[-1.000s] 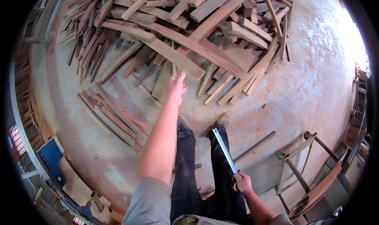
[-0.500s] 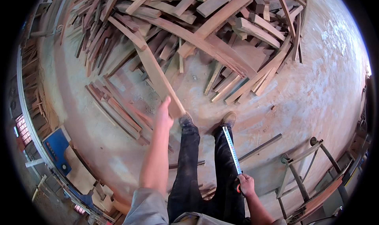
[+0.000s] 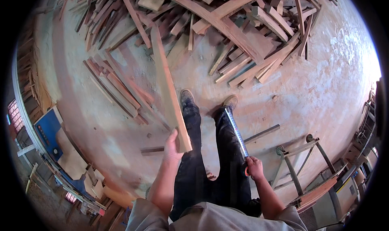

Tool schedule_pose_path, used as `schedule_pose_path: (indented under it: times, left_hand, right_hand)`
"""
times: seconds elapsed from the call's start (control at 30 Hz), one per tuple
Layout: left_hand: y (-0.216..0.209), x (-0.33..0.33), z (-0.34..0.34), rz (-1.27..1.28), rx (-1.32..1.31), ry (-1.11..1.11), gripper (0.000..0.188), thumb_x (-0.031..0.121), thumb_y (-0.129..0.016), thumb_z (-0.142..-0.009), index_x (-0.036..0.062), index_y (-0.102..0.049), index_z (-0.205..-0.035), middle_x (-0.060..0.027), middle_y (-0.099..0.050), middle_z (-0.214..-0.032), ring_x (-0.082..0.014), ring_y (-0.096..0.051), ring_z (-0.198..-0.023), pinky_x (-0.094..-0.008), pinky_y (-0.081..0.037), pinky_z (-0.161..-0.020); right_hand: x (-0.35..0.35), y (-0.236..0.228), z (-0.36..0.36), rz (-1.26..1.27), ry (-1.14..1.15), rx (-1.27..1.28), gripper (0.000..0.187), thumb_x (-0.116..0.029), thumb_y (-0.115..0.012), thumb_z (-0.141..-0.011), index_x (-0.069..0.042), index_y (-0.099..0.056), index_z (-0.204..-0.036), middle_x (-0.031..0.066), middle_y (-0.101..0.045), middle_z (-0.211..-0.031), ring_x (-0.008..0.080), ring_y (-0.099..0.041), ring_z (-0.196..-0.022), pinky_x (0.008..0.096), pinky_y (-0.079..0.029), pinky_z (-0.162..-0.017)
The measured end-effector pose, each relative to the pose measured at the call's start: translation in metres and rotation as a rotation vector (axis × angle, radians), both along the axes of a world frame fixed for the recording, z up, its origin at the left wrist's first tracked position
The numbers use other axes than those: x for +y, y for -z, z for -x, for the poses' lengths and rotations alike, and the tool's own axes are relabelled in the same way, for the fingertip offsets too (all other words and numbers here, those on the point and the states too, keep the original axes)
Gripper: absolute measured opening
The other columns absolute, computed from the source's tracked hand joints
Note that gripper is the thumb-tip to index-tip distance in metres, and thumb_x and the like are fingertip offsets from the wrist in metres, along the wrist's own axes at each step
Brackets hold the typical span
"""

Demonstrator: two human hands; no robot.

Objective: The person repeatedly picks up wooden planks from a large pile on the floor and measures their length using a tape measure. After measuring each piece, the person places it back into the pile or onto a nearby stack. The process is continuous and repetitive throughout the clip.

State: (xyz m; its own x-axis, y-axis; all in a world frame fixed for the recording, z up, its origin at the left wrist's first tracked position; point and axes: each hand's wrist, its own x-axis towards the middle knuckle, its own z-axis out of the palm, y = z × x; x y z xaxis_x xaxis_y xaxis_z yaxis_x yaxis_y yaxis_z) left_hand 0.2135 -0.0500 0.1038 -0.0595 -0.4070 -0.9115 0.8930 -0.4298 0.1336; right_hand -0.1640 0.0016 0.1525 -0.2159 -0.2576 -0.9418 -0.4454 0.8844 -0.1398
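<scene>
My left hand grips the near end of a long wooden board, thumb along its face. The board slants up and away, its far end reaching the scrap pile. In my right hand is a tape measure, its case orange and black and mostly hidden by my fingers. A length of pale blade sticks out of it, running over my right trouser leg toward the shoe. Between the blade and the board there is a gap; they do not touch.
A large heap of wood offcuts lies ahead. Several thin strips rest on the floor at left, and a dark bar lies right of my leg. A wheeled metal frame stands at right. A blue panel is at far left.
My left hand has drawn the board nearer to my body, and the board stands more lengthwise. My right hand still holds the tape measure with its blade out.
</scene>
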Motion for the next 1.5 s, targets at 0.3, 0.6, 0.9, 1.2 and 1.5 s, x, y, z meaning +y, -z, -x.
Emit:
schedule_pose_path:
  times: [0.3, 0.6, 0.9, 1.2, 1.5]
  left_hand:
    - [-0.013, 0.000, -0.012, 0.238, 0.397, -0.264, 0.058, 0.046, -0.051, -0.097, 0.0004, -0.050, -0.132, -0.0055, -0.059, -0.087, -0.0181, -0.052, -0.069, -0.0318, -0.045, -0.059]
    - [-0.017, -0.018, -0.023, 0.231, 0.334, -0.251, 0.058, 0.048, -0.050, -0.097, 0.0032, -0.051, -0.133, -0.0087, -0.060, -0.093, -0.0197, -0.054, -0.064, -0.0324, -0.047, -0.052]
    - [-0.022, -0.020, -0.036, 0.179, 0.195, -0.254, 0.059, 0.051, -0.056, -0.092, 0.0065, -0.049, -0.130, -0.0111, -0.060, -0.100, -0.0212, -0.058, -0.072, -0.0333, -0.051, -0.052]
    - [-0.035, -0.028, -0.049, -0.014, 0.035, -0.057, 0.042, 0.042, -0.056, -0.091, 0.0061, -0.052, -0.113, -0.0073, -0.059, -0.090, -0.0197, -0.059, -0.071, -0.0346, -0.048, -0.059]
    - [-0.075, 0.064, -0.075, -0.042, -0.371, 0.446, 0.022, 0.022, -0.055, -0.089, 0.0046, -0.053, -0.102, -0.0091, -0.057, -0.077, -0.0192, -0.054, -0.053, -0.0325, -0.049, -0.054]
  right_hand:
    - [0.007, -0.001, 0.005, -0.018, 0.008, -0.019, 0.028, -0.023, -0.058, -0.095, 0.002, -0.069, -0.089, 0.0004, -0.062, -0.070, 0.0075, -0.053, -0.062, 0.0259, -0.043, -0.058]
    - [0.001, -0.001, -0.002, -0.017, 0.071, -0.014, 0.030, -0.024, -0.057, -0.094, 0.002, -0.068, -0.085, 0.0040, -0.060, -0.065, 0.0115, -0.055, -0.061, 0.0306, -0.046, -0.060]
    - [-0.021, -0.007, -0.011, -0.002, -0.037, -0.004, 0.025, -0.019, -0.057, -0.094, 0.002, -0.068, -0.084, 0.0014, -0.063, -0.070, 0.0081, -0.054, -0.062, 0.0259, -0.044, -0.059]
    - [-0.040, -0.007, -0.018, -0.004, -0.066, -0.017, 0.032, -0.025, -0.057, -0.093, 0.003, -0.069, -0.086, 0.0077, -0.065, -0.068, 0.0136, -0.058, -0.061, 0.0313, -0.047, -0.060]
    - [-0.101, -0.017, -0.051, 0.240, -0.347, -0.062, 0.026, -0.021, -0.056, -0.092, 0.001, -0.067, -0.084, 0.0131, -0.063, -0.067, 0.0176, -0.062, -0.062, 0.0338, -0.048, -0.061]
